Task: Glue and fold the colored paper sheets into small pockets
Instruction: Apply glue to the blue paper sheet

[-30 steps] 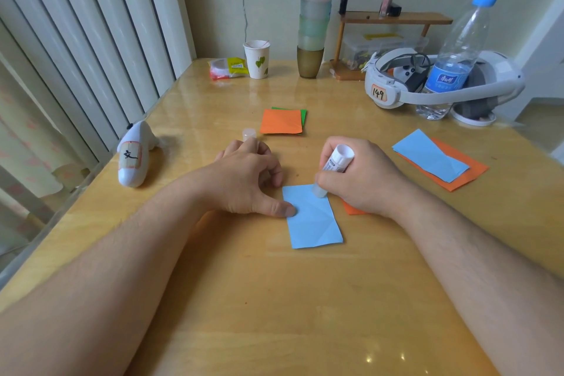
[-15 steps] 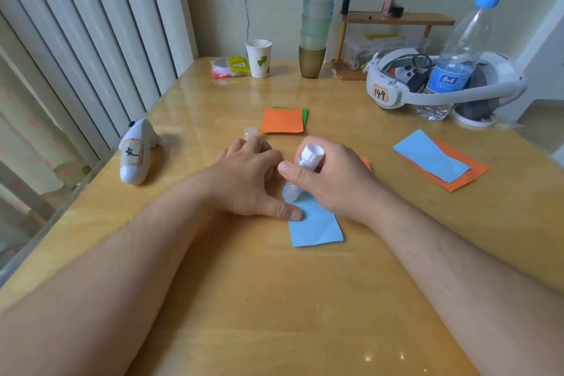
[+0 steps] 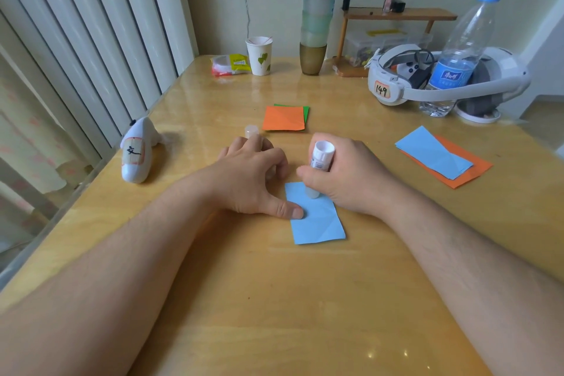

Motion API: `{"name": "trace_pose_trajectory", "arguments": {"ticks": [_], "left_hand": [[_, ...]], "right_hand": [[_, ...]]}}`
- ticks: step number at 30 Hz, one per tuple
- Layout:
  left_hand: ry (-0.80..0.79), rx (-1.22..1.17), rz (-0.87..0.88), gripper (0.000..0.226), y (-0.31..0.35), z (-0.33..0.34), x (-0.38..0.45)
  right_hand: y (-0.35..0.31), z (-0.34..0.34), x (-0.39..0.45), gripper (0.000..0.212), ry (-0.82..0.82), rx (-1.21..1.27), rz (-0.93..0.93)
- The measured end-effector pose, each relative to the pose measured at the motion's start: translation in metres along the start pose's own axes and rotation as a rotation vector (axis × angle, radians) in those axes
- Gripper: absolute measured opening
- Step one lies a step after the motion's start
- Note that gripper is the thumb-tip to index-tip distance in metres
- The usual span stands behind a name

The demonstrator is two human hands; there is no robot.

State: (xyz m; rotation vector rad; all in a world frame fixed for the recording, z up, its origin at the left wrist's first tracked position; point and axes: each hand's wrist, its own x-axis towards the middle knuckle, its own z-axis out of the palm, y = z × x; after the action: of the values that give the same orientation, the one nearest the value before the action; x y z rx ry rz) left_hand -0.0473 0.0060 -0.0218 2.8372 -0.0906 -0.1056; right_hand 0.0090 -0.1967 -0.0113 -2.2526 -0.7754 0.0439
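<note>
Head view: blue paper [image 3: 317, 220] under left thumb and right-hand glue stick [image 3: 320, 159].

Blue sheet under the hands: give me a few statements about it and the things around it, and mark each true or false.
1. The right hand holds the glue stick tip-down on the blue sheet. True.
2. The left hand is lifted clear of the sheet. False: its thumb presses the sheet's left edge.
3. The glue cap stands on the table beyond the left hand. True.
4. The water bottle is uncapped. False: its blue cap is on.
</note>
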Motion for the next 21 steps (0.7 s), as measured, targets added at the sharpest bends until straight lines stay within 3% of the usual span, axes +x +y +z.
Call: {"name": "trace_pose_trajectory", "arguments": {"ticks": [8, 15, 21], "left_hand": [[-0.005, -0.005, 0.007, 0.071, 0.001, -0.001, 0.0], [-0.01, 0.004, -0.001, 0.072, 0.001, -0.001, 0.0], [0.01, 0.026, -0.002, 0.075, 0.002, 0.001, 0.0]], "right_hand": [[0.013, -0.009, -0.003, 0.031, 0.026, 0.014, 0.021], [0.011, -0.007, 0.001, 0.042, 0.2, 0.229, 0.05], [-0.001, 0.01, -0.002, 0.032, 0.04, 0.217, -0.035]]}}
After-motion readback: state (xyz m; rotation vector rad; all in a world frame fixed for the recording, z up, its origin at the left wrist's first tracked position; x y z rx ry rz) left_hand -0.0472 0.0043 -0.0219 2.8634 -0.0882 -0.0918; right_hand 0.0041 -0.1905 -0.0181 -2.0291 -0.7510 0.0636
